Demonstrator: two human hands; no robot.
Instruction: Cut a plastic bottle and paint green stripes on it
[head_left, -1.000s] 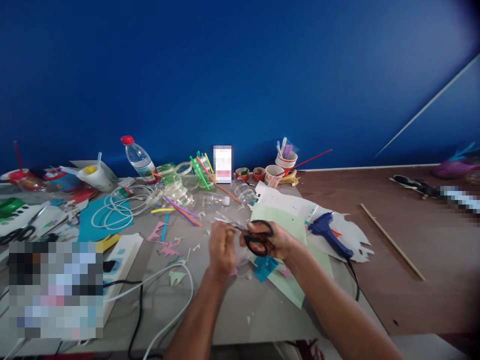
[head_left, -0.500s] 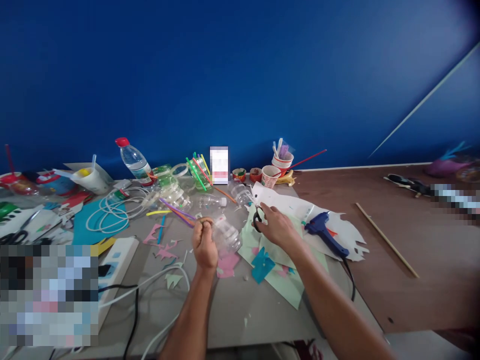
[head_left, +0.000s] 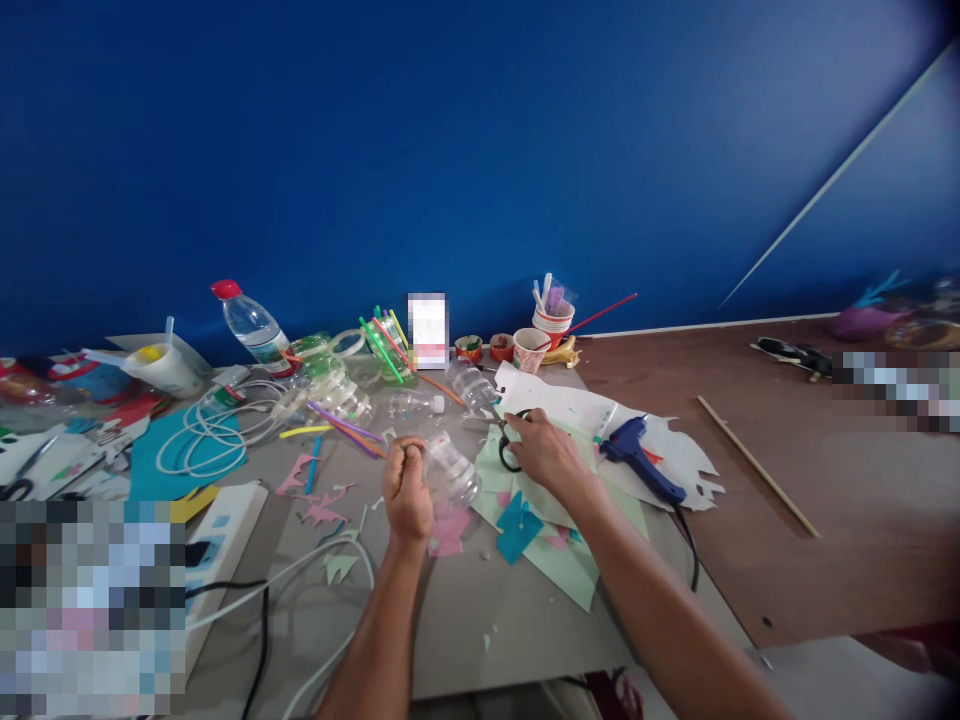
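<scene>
My left hand [head_left: 407,492] is closed, thumb pressed against curled fingers, around something small that I cannot make out. Right beside it lies a clear plastic bottle piece [head_left: 453,474] on the table. My right hand [head_left: 551,458] reaches over the light green paper [head_left: 577,575], its fingers on the black handles of a pair of scissors [head_left: 511,457]. The scissors' blades point away to the left. A blue paper cutout [head_left: 519,527] and pink paper scraps [head_left: 450,530] lie below the hands.
A blue glue gun [head_left: 643,458] rests on torn white paper [head_left: 694,470], right of my right hand. Further right is a wooden stick [head_left: 757,465]. Bottles, straws and paper cups [head_left: 531,348] line the back. A power strip [head_left: 225,540] and cables lie at left.
The scissors have turned from edge-on to flatter, with both handle loops now showing under my right hand. My left hand stays closed. The whole view has shifted slightly.
</scene>
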